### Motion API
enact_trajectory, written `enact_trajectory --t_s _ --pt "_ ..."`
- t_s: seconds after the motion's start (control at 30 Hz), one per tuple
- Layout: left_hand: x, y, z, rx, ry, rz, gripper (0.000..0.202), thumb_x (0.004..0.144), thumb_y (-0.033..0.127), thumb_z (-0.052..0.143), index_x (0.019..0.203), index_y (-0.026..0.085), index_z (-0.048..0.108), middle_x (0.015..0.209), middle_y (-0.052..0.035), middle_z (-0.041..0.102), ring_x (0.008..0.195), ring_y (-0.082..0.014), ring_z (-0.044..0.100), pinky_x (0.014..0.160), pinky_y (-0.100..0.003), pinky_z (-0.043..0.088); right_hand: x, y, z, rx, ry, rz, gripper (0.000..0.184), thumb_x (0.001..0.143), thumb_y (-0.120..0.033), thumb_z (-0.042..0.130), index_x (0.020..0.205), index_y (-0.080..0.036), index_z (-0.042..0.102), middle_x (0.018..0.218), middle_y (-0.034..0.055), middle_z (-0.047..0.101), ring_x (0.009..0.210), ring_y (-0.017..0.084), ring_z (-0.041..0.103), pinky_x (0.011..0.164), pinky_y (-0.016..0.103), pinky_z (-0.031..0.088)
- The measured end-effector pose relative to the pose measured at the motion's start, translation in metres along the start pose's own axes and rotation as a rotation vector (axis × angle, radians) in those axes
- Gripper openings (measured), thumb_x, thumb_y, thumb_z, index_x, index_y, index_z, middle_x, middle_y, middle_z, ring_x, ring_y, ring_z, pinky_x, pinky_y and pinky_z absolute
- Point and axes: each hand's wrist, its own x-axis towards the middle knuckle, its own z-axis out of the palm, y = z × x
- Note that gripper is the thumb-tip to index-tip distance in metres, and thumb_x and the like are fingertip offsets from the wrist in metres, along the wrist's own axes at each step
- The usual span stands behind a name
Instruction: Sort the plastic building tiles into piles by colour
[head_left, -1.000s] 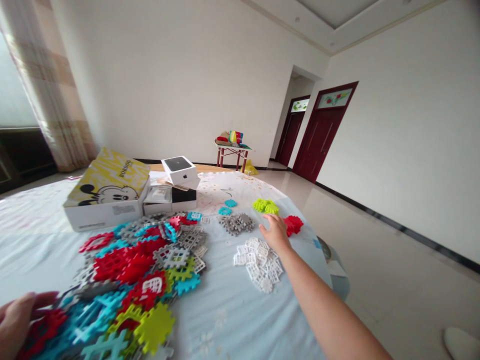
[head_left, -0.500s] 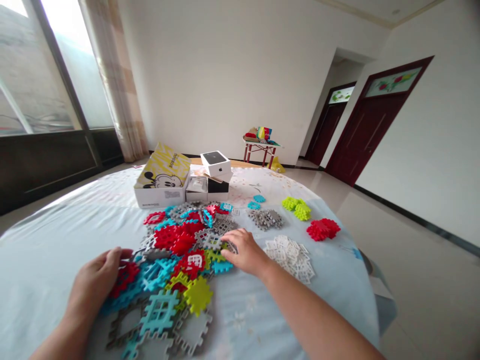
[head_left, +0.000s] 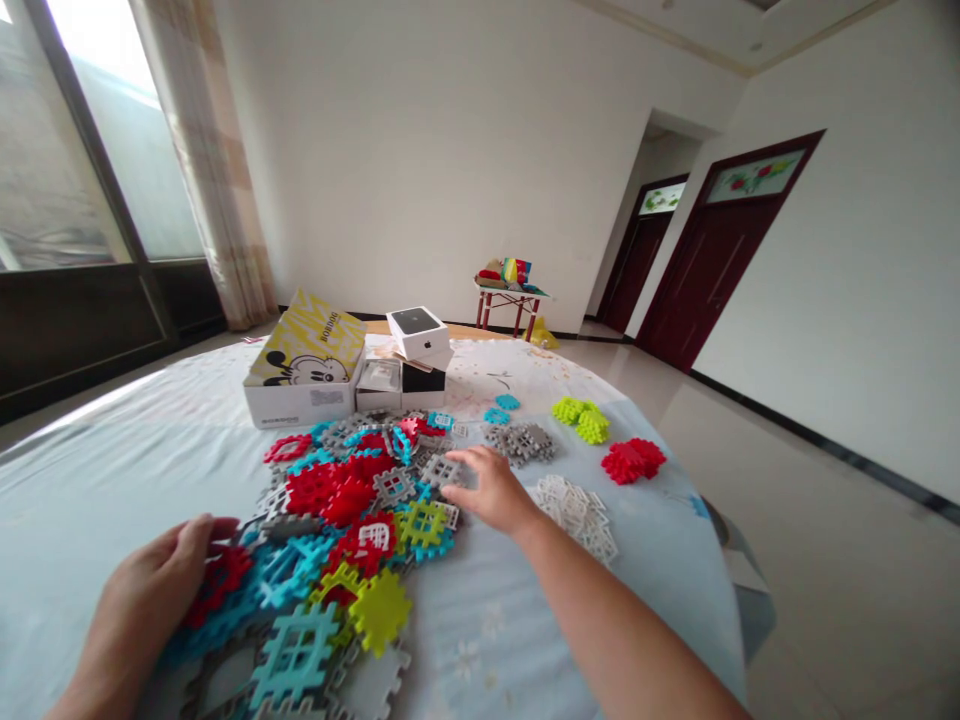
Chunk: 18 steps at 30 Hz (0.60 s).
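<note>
My right hand pinches a grey lattice building piece between thumb and fingers, just above the right side of a mixed pile. At the pile's left edge my left hand rests loosely curled, holding nothing that I can see; its lower fingers are hidden. Beside its thumb lies a red toothed piece. Several red pieces fill the pile's middle. Nearer me are a blue lattice piece, a lime piece and a lime lattice piece.
Sorted heaps lie to the right: white pieces, grey pieces, lime pieces, red pieces and two blue pieces. Behind the pile stand a yellow-lidded box and a white phone box. A cloth covers the round table.
The grey lattice piece has come up and right from the pile with my right hand. My left hand stays by the red piece. The whole view has shifted slightly.
</note>
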Motion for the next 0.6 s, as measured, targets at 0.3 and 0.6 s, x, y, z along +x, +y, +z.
enact_trajectory --t_s 0.3,0.6 --pt "0.007 -0.007 0.001 0.035 0.009 0.036 0.047 0.071 0.051 0.037 0.091 0.019 0.065 0.065 -0.0015 0.068 0.059 -0.0208 0.060 0.054 -0.029 0.046 0.005 0.074 -0.035 -0.260 0.152 0.189 0.040 0.069 -0.026 0.067 0.108 -0.020 0.060 0.105 0.0080 0.062 0.102 0.023 0.053 0.090 0.037 0.037" --pt "0.001 -0.003 0.001 0.025 0.003 0.032 0.048 0.072 0.051 0.035 0.091 0.018 0.064 0.061 -0.0012 0.066 0.058 -0.0200 0.058 0.054 -0.028 0.045 -0.002 0.080 -0.033 -0.268 0.212 0.131 0.035 0.072 -0.022 0.063 0.107 -0.020 0.060 0.108 0.0072 0.061 0.103 0.022 0.052 0.092 0.037 0.036"
